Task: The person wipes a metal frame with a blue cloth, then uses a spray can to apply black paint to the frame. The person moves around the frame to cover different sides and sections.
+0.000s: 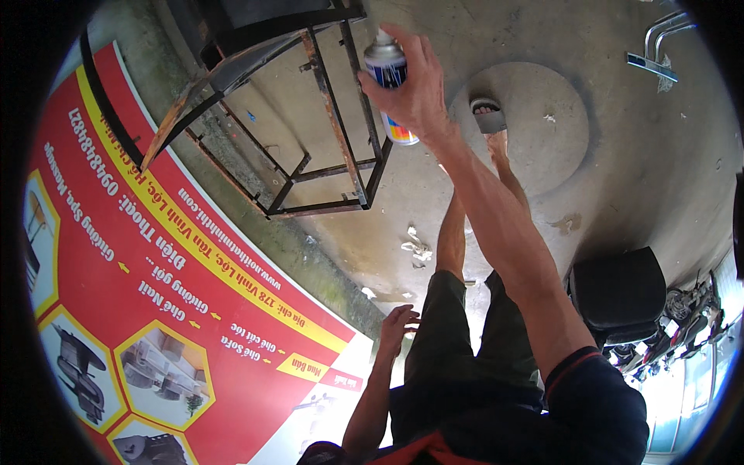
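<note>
My right hand (418, 89) is stretched far forward and wrapped round a spray paint can (385, 63). The can has a silver top, a white nozzle and a dark label with bright colours low down; a finger lies on the nozzle. Just left of it stands a metal frame (329, 101), black in places and rusty brown in others, with a curved upper part. My left hand (397, 329) hangs low beside my left thigh, its fingers loosely apart and nothing in them.
A red and yellow printed banner (225, 263) fills the left side. Scraps of white paper (417, 244) lie on the concrete floor. A black padded seat (618, 294) stands at the right, with a cluttered heap (686, 318) behind it. A chrome bracket (652, 66) lies at the far right.
</note>
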{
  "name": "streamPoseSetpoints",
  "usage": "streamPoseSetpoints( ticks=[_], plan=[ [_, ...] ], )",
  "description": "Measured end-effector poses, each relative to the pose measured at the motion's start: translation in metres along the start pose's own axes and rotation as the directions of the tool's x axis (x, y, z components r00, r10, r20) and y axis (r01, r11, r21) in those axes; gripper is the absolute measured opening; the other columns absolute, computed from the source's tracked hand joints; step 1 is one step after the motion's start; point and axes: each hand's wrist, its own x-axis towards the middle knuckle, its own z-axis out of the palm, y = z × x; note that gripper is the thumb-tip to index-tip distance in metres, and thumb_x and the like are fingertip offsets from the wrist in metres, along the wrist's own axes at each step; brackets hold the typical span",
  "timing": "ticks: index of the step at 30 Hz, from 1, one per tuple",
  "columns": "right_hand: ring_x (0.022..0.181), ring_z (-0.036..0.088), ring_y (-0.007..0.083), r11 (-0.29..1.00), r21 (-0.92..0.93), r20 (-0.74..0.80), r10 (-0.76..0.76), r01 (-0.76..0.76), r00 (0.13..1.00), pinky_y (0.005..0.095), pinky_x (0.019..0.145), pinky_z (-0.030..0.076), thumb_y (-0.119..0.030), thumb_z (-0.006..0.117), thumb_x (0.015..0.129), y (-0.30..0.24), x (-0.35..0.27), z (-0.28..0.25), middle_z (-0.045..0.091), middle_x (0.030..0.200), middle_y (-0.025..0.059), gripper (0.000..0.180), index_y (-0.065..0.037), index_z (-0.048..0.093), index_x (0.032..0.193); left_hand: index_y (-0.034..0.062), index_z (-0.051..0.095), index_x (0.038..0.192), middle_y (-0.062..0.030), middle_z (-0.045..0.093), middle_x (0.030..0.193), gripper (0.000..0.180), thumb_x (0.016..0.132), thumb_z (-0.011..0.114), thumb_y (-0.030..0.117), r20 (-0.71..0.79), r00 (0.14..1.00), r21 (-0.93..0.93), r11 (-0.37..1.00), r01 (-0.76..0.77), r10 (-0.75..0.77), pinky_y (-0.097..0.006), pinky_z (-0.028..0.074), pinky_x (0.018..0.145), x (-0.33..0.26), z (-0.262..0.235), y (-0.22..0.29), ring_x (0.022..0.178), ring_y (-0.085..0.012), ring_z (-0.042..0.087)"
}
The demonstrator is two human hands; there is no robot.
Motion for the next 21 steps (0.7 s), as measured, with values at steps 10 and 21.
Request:
streamPoseSetpoints(
  ticks=[10, 21],
  plan=[
    [0.098, 0.07, 0.0494, 0.99, 0.037, 0.278, 0.123, -0.138, 0.953, 0.0548, 0.082, 0.06, -0.02, 0.083, 0.079, 0.024, -0.055, -0.006, 0.062, 0.118, 0.0234, 0.069, -0.021, 0.057, 0.143, 0.0034, 0.064, 0.138, -0.009, 0.077, 0.117, 0.038, 0.11, 0.063, 0.029, -0.014, 0.996, -0.001, 0.996, 0.085, -0.085, -0.033, 0.059, 0.085, -0.022, 0.074, -0.017, 0.104, -0.0186, 0.074],
    [0.101, 0.068, 0.0399, 0.995, 0.091, 0.009, 0.027, -0.028, 1.0, 0.0494, 0.087, 0.058, -0.02, 0.088, 0.078, 0.039, 0.003, 0.012, 0.062, 0.113, 0.0182, 0.071, -0.01, 0.057, 0.141, 0.0011, 0.063, 0.139, -0.0145, 0.075, 0.118, 0.041, 0.109, 0.063, 0.029, 0.027, 0.997, -0.027, 0.997, 0.077, -0.077, -0.035, 0.061, 0.084, -0.012, 0.09, -0.034, 0.105, -0.023, 0.075]
  ],
)
